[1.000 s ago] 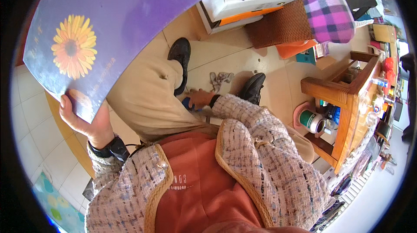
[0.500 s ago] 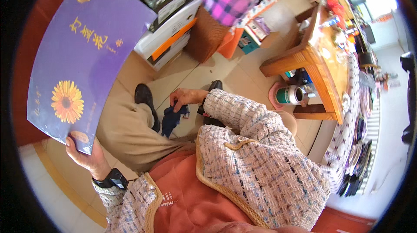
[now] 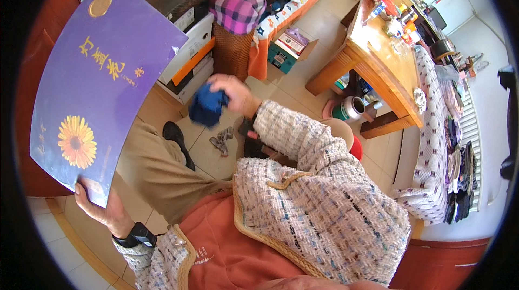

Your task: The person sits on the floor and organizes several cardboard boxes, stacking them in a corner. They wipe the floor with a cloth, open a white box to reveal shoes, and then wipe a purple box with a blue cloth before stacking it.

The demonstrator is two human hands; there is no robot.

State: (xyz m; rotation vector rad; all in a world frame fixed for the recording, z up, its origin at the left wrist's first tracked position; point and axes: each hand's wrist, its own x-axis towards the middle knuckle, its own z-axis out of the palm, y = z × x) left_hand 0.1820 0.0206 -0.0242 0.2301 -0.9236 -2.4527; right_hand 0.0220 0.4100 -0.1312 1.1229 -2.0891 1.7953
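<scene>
My left hand (image 3: pixel 105 209) grips the lower corner of a large flat purple box (image 3: pixel 116 95), with the thumb on its printed face. An orange flower and gold lettering decorate that face, and the box is held up, tilted, at my left. Out in front, my right hand (image 3: pixel 233 94) is closed on a crumpled dark-blue cloth (image 3: pixel 207 107), slightly blurred, which hangs to the left of the fingers. Below it on the tiles lies a small grey patterned crumpled thing (image 3: pixel 220 141), between my feet. My dark shoe (image 3: pixel 178 141) stands beside it.
Stacked shoeboxes (image 3: pixel 186 55) stand ahead, beside a brown woven stool or basket (image 3: pixel 233 47) with a checked purple cushion (image 3: pixel 238 9) on top. An open carton (image 3: pixel 286 52) sits on the floor. To the right are a wooden table (image 3: pixel 373 68), a green-and-white pot (image 3: pixel 348 109) and a covered bed (image 3: pixel 427 149).
My right hand has risen from near the floor with the blue cloth, uncovering the grey thing beneath. The purple box stays in my left hand. The whole view has shifted.
</scene>
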